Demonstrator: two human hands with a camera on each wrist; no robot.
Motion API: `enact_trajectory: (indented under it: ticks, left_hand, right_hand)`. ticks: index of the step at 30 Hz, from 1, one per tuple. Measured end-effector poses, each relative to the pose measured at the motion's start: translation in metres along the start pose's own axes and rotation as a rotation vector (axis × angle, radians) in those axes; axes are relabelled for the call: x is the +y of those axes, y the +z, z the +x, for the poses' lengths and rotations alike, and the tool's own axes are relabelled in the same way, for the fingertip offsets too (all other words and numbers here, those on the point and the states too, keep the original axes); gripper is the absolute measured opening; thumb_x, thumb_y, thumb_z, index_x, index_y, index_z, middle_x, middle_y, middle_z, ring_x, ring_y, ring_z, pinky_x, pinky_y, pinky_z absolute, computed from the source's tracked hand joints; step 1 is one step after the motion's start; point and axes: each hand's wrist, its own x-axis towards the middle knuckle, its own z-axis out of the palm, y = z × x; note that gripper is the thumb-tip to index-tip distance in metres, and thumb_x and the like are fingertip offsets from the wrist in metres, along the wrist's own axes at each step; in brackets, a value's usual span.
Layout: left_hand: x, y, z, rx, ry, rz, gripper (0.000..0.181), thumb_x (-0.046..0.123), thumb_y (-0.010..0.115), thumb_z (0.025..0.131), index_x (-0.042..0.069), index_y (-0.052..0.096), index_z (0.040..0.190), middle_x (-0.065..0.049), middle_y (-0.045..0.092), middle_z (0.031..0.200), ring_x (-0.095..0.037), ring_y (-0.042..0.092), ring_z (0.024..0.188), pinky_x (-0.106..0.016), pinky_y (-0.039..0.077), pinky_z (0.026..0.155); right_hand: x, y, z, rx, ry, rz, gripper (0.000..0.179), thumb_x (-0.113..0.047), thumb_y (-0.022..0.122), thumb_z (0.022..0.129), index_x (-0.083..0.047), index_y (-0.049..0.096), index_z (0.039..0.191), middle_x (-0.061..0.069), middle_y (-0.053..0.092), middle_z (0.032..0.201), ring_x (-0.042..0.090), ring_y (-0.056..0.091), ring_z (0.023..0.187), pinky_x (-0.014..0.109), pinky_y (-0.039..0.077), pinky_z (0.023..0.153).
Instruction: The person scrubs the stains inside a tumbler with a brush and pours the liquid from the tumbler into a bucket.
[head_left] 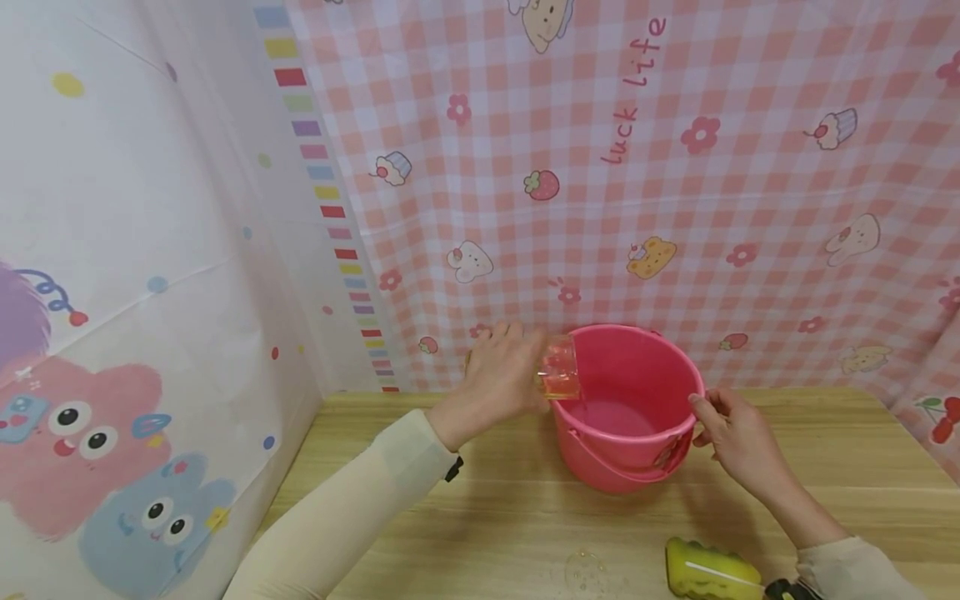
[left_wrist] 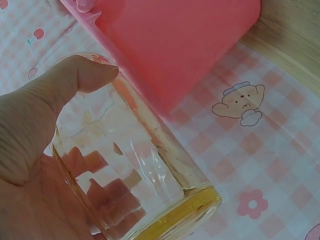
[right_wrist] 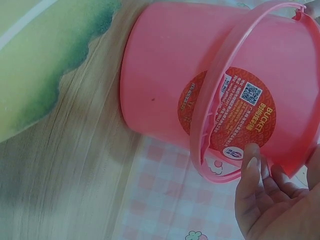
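Note:
My left hand (head_left: 498, 375) grips a clear faceted glass (head_left: 559, 371), tipped on its side with its mouth over the left rim of a pink plastic bucket (head_left: 645, 367). The left wrist view shows the thumb and fingers around the glass (left_wrist: 120, 160), whose thick base looks yellowish. A faint trickle seems to leave its mouth; how much liquid is in the bucket I cannot tell. On the bucket's right side, my right hand (head_left: 738, 437) pinches the rim, thumb on top and fingers outside. The bucket's handle (right_wrist: 216, 70) hangs down across a red label (right_wrist: 250, 115).
A yellow-green sponge (head_left: 708, 571) with a wavy edge lies near the table's front, close to my right wrist. Left of it is a wet patch (head_left: 585, 571) on the wooden table (head_left: 480, 517). A pink checked cloth (head_left: 585, 233) hangs right behind the bucket.

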Motion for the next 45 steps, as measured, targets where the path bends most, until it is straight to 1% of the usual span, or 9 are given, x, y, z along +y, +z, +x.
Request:
enact_trajectory:
  ticks: [5,10,14,22,27,34,45]
  left_hand:
    - [0.0008,0.0001,0.0001,0.003,0.001,0.006,0.086,0.044,0.101,0.064,0.018,0.061,0.135,0.002,0.056,0.103,-0.018,0.047,0.098,-0.035,0.042,0.085]
    - [0.001,0.0002,0.0004,0.006,0.006,0.028,0.085,0.044,0.101,0.063,0.018,0.061,0.132,0.003,0.054,0.1,-0.017,0.047,0.097,-0.035,0.043,0.086]
    - [0.0013,0.0007,0.0011,0.006,0.008,0.042,0.086,0.045,0.101,0.062,0.018,0.061,0.133,0.003,0.054,0.099,-0.017,0.046,0.097,-0.034,0.042,0.085]
    - [0.0019,0.0014,0.0003,0.015,0.016,0.039,0.098,0.044,0.102,0.062,0.018,0.057,0.145,0.002,0.056,0.104,-0.017,0.046,0.098,-0.033,0.042,0.084]
    - [0.0023,0.0012,-0.0006,0.023,0.022,0.047,0.097,0.045,0.101,0.063,0.018,0.056,0.145,0.002,0.053,0.101,-0.017,0.045,0.097,-0.033,0.041,0.083]
    - [0.0036,0.0014,-0.002,0.03,0.029,0.044,0.104,0.041,0.102,0.061,0.021,0.053,0.151,0.001,0.055,0.106,-0.016,0.045,0.099,-0.032,0.04,0.084]
    - [0.0029,0.001,-0.0033,0.043,0.047,0.05,0.099,0.042,0.1,0.064,0.019,0.054,0.149,-0.001,0.057,0.108,-0.018,0.046,0.102,-0.034,0.04,0.086]
  right_hand:
    - [0.0,-0.0001,0.0,-0.002,0.001,0.001,0.045,-0.038,0.046,0.113,0.006,0.058,0.119,0.02,0.069,0.104,0.021,0.068,0.075,0.031,0.056,0.055]
    - [0.0004,-0.0002,0.0002,-0.006,0.005,0.004,0.046,-0.038,0.046,0.113,0.006,0.057,0.119,0.02,0.07,0.104,0.021,0.068,0.076,0.031,0.055,0.055]
    - [0.0,-0.0003,0.0001,-0.006,0.007,0.005,0.046,-0.038,0.046,0.113,0.006,0.057,0.118,0.019,0.07,0.103,0.021,0.068,0.076,0.031,0.055,0.055]
    - [-0.0012,-0.0004,-0.0003,-0.001,0.003,0.004,0.045,-0.038,0.046,0.113,0.005,0.058,0.116,0.019,0.07,0.102,0.019,0.068,0.074,0.031,0.055,0.055]
    - [-0.0011,-0.0004,-0.0005,0.002,-0.005,0.004,0.044,-0.038,0.047,0.113,0.005,0.057,0.115,0.018,0.069,0.101,0.019,0.068,0.074,0.031,0.055,0.054]
    - [0.0003,0.0003,0.0004,0.005,0.005,-0.005,0.045,-0.038,0.047,0.112,0.005,0.058,0.118,0.017,0.07,0.101,0.019,0.068,0.074,0.032,0.055,0.054]
    - [0.0008,0.0002,0.0004,0.011,-0.004,-0.005,0.044,-0.037,0.047,0.112,0.005,0.058,0.118,0.019,0.07,0.102,0.019,0.068,0.073,0.031,0.055,0.054]
